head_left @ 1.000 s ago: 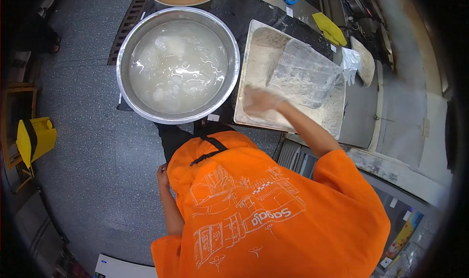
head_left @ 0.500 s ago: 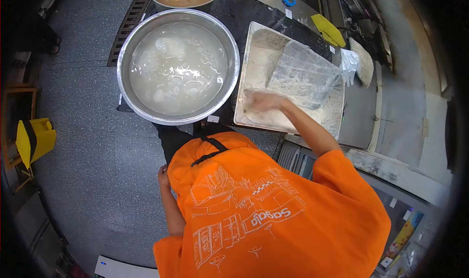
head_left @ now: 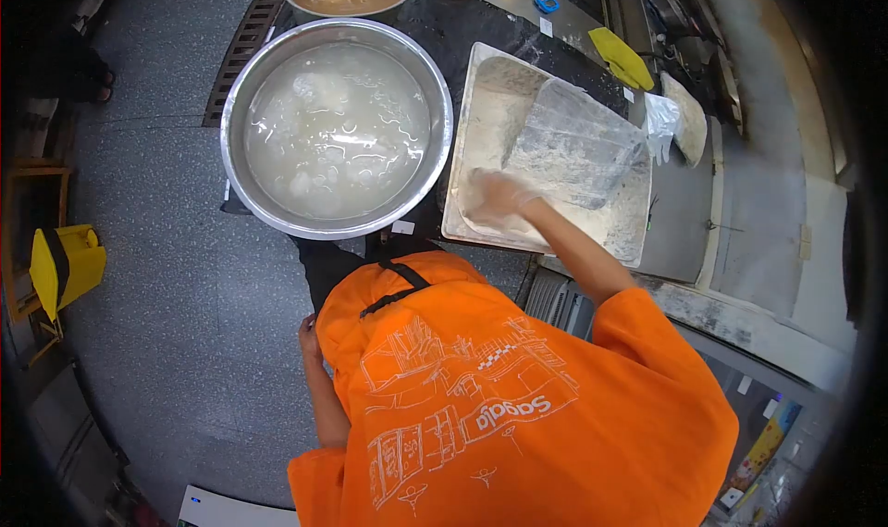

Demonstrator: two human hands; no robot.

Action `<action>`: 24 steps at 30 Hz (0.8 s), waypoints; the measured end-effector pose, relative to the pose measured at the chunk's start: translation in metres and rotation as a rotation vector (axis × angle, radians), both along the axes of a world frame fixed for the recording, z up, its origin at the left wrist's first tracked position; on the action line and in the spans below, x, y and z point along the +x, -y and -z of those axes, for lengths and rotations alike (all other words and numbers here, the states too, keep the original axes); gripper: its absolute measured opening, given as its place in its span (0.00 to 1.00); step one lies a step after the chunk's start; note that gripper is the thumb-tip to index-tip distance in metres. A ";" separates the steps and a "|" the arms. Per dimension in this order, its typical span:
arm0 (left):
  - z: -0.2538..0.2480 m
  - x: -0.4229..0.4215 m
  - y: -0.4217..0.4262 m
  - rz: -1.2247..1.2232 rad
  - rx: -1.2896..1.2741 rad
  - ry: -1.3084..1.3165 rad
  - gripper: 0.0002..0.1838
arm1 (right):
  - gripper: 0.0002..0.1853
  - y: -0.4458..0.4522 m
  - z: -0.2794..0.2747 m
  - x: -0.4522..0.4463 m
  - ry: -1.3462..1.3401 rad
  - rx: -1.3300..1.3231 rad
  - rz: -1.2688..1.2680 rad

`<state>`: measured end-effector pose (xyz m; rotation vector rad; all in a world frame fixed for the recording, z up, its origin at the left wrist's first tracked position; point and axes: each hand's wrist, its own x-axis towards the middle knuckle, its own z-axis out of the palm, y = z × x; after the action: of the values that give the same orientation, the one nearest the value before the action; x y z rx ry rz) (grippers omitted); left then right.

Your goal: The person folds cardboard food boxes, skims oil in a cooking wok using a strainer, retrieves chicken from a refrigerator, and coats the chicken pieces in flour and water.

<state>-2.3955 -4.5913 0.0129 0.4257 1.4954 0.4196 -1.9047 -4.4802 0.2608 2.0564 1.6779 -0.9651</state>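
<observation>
My right hand, smeared by motion, is over the left end of a white rectangular tray dusted with pale flour. Its fingers point left, and whether they grip anything is not clear. Inside the tray, a floury, greyish plastic sheet lies to the right of that hand. Left of the tray stands a wide metal basin of cloudy water with pale lumps in it. My left hand hangs low at my side near my hip; its fingers are mostly hidden.
A second bowl of brownish liquid stands beyond the basin. Farther right lie a small blue device, a yellow cloth and a whitish glove. A yellow container is by the wall at left.
My right hand has shifted slightly within the left end of the tray and remains blurred. My left hand stays at my side.
</observation>
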 end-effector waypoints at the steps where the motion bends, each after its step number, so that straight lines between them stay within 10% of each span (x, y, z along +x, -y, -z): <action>1: 0.006 -0.003 0.001 0.006 0.001 -0.001 0.19 | 0.24 -0.004 0.003 -0.003 -0.001 0.001 0.006; 10: 0.021 -0.020 0.006 0.093 0.075 -0.089 0.22 | 0.18 0.006 0.006 0.004 -0.230 0.279 0.000; 12: 0.017 -0.018 0.007 0.082 0.045 -0.062 0.22 | 0.21 -0.006 -0.004 -0.017 0.014 -0.067 0.002; 18: 0.015 -0.014 0.007 0.069 0.022 -0.065 0.22 | 0.28 -0.001 0.004 0.030 -0.439 0.148 0.010; 24: 0.024 -0.017 0.008 0.096 0.045 -0.053 0.20 | 0.33 -0.011 -0.003 -0.003 -0.119 -0.198 0.020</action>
<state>-2.4121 -4.5991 -0.0116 0.5453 1.5125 0.3693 -1.9081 -4.4691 0.2635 1.9237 1.5510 -1.2290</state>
